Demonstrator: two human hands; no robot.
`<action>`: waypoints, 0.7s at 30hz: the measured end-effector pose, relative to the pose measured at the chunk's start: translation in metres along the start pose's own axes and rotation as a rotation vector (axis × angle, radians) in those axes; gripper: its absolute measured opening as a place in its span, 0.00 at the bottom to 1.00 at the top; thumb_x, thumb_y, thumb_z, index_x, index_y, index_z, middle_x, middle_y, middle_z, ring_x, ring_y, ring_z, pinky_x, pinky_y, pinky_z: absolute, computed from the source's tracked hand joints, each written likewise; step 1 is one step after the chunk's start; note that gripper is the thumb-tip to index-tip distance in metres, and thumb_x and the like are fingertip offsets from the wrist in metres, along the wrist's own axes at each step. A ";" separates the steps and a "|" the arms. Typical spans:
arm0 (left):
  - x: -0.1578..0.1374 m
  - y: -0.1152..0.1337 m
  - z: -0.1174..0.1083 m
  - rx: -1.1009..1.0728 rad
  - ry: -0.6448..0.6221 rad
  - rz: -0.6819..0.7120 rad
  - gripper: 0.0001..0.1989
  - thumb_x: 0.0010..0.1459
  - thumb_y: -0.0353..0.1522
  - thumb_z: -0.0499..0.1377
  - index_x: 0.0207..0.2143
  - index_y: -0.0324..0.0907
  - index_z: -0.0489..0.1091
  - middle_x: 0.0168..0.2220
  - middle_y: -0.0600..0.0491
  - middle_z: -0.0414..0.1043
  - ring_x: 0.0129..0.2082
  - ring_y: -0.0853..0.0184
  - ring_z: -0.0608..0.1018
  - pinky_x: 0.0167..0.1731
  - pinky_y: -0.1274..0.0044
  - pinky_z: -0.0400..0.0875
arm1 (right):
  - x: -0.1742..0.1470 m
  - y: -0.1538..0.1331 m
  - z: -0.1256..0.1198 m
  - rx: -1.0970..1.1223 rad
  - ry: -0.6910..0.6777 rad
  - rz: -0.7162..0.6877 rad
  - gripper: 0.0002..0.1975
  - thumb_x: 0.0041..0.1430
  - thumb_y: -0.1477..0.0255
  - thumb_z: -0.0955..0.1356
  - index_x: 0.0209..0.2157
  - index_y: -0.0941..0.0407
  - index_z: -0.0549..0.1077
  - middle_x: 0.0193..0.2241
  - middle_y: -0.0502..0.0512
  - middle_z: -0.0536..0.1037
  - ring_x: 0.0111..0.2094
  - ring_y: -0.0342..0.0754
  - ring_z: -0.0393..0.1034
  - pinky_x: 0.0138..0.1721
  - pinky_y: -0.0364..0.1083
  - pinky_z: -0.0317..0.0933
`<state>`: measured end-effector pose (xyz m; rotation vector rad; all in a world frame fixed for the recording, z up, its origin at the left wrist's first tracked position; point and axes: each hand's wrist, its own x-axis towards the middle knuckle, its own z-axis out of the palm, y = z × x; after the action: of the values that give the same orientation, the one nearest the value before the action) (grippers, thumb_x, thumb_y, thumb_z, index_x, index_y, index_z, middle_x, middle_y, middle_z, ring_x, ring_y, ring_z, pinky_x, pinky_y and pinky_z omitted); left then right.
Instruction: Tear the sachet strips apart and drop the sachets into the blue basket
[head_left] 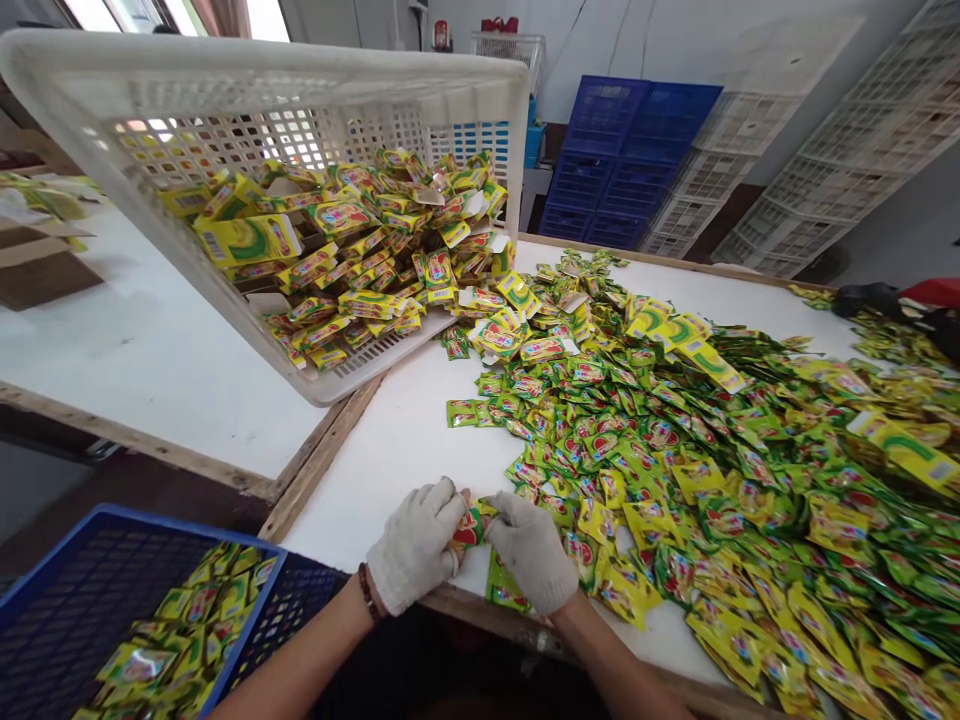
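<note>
My left hand [415,543], in a white work glove with bare fingertips, is closed around a small green, red and yellow packet [469,526] at the table's front edge. The fingers of my right hand [534,550], also gloved, are pinched at the packet's right end. Whether the packet is a sachet or a small box is hard to make out between the fingers. Just beside and under the right hand lie loose green sachets [504,585]. A large heap of green and yellow sachets [637,450] spreads to the right.
A tilted white crate [296,62] full of small yellow cartons [341,270] rests on the left and back of the table. Several cartons [694,345] lie on the heap. At lower left stands a blue crate [45,570] with filled cartons [184,630]. Stacked crates [607,150] stand behind.
</note>
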<state>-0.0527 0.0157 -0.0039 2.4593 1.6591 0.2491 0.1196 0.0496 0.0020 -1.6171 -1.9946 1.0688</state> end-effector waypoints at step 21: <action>0.005 -0.002 -0.020 -1.135 -0.321 -0.259 0.20 0.53 0.46 0.54 0.35 0.37 0.66 0.31 0.53 0.68 0.30 0.69 0.69 0.29 0.78 0.64 | 0.012 -0.009 -0.005 0.303 -0.506 0.132 0.08 0.51 0.71 0.65 0.34 0.58 0.64 0.10 0.40 0.60 0.09 0.35 0.52 0.11 0.35 0.45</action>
<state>-0.0573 0.0223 0.0151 1.3408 1.1599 0.5352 0.1140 0.0623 0.0099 -1.4284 -1.8956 1.8825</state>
